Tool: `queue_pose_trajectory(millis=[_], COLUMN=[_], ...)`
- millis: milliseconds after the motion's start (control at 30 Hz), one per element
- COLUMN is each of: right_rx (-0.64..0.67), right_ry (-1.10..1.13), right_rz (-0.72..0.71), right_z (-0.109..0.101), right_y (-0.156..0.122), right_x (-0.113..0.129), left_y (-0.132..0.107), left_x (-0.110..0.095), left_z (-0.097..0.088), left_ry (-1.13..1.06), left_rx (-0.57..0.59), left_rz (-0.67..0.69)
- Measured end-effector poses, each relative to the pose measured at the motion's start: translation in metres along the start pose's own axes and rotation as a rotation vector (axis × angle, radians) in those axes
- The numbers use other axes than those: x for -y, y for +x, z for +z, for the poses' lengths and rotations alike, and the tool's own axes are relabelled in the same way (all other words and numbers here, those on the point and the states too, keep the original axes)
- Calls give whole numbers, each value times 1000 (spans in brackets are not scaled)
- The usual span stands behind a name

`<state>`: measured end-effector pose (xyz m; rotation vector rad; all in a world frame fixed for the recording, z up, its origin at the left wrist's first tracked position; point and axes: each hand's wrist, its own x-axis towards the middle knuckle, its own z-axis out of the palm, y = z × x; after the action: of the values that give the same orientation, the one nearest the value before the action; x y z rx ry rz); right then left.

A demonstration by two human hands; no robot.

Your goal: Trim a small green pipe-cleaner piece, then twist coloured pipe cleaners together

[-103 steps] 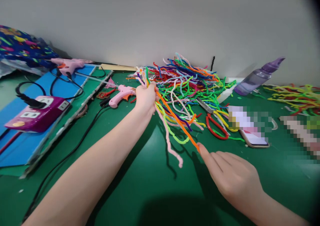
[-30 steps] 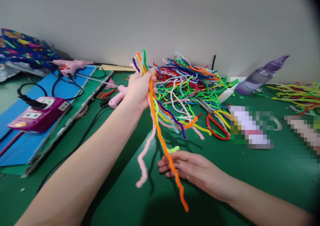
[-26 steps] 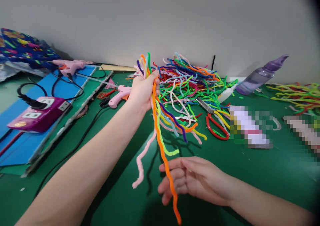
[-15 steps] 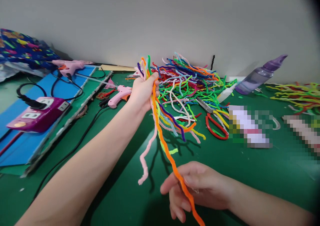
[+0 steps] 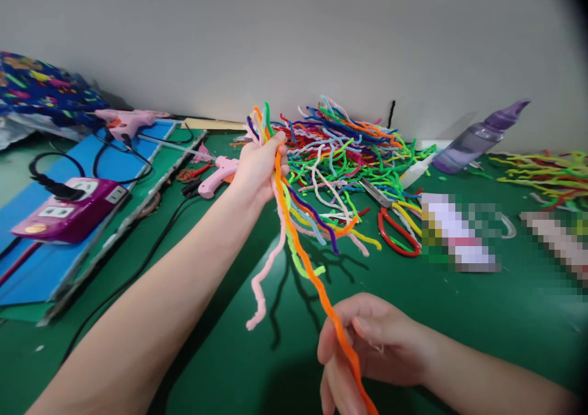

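My left hand [image 5: 264,164] is closed round a bundle of fuzzy pipe cleaners. Short tips in orange, green, purple and pink stick up above the fist, and longer wavy ends hang below it. From the same fist a long orange pipe cleaner [image 5: 307,265] runs down toward the bottom edge. My right hand [image 5: 367,347] is beside its lower part, fingers loosely curled and thumb apart. The orange stem crosses in front of these fingers; the thumb does not press on it. A pale pink pipe cleaner [image 5: 260,292] dangles lower left of the bundle.
Behind lies a heap of coloured pipe cleaners [image 5: 349,139], with red-handled scissors [image 5: 397,237] at its front. A purple bottle [image 5: 473,142] stands at right. Pink glue guns [image 5: 220,173] [image 5: 128,121], a cable and a purple power strip [image 5: 73,210] are at left.
My left hand has shifted slightly left with the bundle, and the hanging ends swing left. My right hand's fingers have drawn back to the right and curled more beside the orange pipe cleaner.
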<state>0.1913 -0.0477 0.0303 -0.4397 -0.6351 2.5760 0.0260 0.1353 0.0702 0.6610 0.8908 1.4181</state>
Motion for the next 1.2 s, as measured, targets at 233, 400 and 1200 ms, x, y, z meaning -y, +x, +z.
queue_pose_trajectory(millis=[233,400,1200], right_rx=[82,-20,-536], right_ry=[27,-102,-2710], right_rz=[-72,-93,-844], right_z=[-7,-17,6], right_y=[1,1,-23], right_x=[-3,-4,7], left_y=[1,4,21], left_x=[-3,-2,7], left_z=[0,-2,-18], left_ry=[7,-7,181], left_rx=[-15,-75,-330], left_rz=[14,21,367])
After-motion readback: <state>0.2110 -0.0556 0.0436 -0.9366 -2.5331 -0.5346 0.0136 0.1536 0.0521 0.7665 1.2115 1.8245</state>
